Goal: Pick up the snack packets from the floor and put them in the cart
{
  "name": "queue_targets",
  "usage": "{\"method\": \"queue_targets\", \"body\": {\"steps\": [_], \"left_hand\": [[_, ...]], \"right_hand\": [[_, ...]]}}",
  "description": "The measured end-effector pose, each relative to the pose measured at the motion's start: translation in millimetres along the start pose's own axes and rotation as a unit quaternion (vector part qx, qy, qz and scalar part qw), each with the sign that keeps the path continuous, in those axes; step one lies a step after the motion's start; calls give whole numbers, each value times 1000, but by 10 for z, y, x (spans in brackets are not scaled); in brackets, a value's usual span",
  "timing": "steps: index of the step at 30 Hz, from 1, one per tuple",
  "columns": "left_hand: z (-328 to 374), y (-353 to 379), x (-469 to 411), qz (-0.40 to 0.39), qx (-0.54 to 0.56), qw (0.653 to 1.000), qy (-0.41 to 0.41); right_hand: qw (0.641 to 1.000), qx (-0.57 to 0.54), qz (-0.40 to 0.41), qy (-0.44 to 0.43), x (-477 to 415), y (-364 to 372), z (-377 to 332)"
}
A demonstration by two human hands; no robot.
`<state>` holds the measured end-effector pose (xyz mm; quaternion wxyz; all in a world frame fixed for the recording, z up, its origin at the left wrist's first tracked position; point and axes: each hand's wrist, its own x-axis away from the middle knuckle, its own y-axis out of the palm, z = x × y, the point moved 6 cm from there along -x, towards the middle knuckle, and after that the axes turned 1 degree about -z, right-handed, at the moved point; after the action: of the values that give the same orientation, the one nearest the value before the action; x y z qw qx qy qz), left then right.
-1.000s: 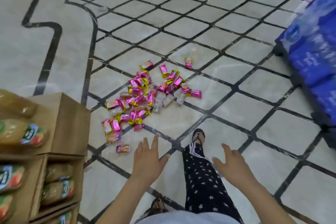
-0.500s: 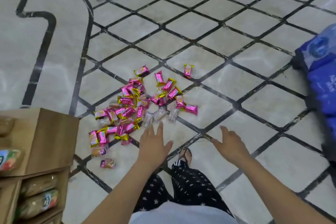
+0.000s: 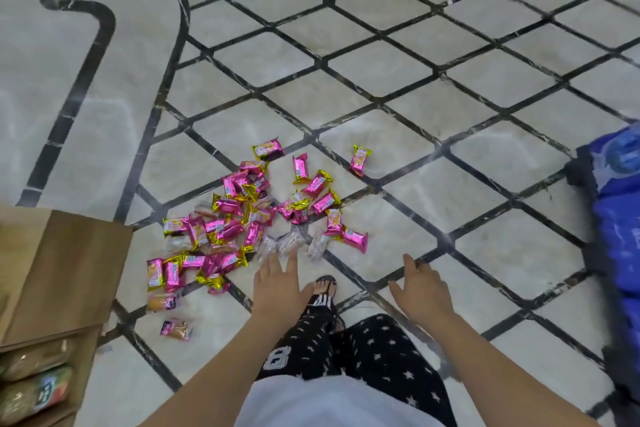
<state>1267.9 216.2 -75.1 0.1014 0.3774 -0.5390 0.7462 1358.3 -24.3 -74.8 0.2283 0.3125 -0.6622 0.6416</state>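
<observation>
So far nothing is gathered: both hands, left hand (image 3: 277,282) and right hand (image 3: 420,288), hover empty and relaxed near the snack packets (image 3: 242,222) on the floor (image 3: 450,107).

This looks like a shop. Left of the left grip (image 3: 277,289) stands a cardboard display shelf (image 3: 69,270) stocked with packaged goods (image 3: 34,392). Well right of the right grip (image 3: 420,291) lie blue shrink-wrapped bulk packs (image 3: 616,236). Many identical snack packets (image 3: 228,206) lie ahead on a polished marble floor (image 3: 381,69).
</observation>
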Motion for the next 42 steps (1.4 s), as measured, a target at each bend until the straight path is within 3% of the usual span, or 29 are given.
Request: {"method": "queue_targets", "body": {"steps": [8,18,26,32,37,42], "left_hand": [[329,302,-403,-36,-19,997,-67],[685,1555,-1249,-45,183,967,-170],[119,2845,-3057,-11,133,978,-160],[-380,3770,-4583,58,24,995,-74],[-433,4413,-5273,59,6,997,-53],[-437,4457,-5098,49,55,992,-100]], "right_hand": [[997,51,-37,-42,-591,-21,381],[976,171,-114,-75,-2003,686,1034],[962,212,-81,-150,-4025,2091,567],[963,198,-2,-184,-5444,3183,63],[957,194,26,-214,-5974,3879,66],[969,143,-6,-201,-5744,3865,196]]}}
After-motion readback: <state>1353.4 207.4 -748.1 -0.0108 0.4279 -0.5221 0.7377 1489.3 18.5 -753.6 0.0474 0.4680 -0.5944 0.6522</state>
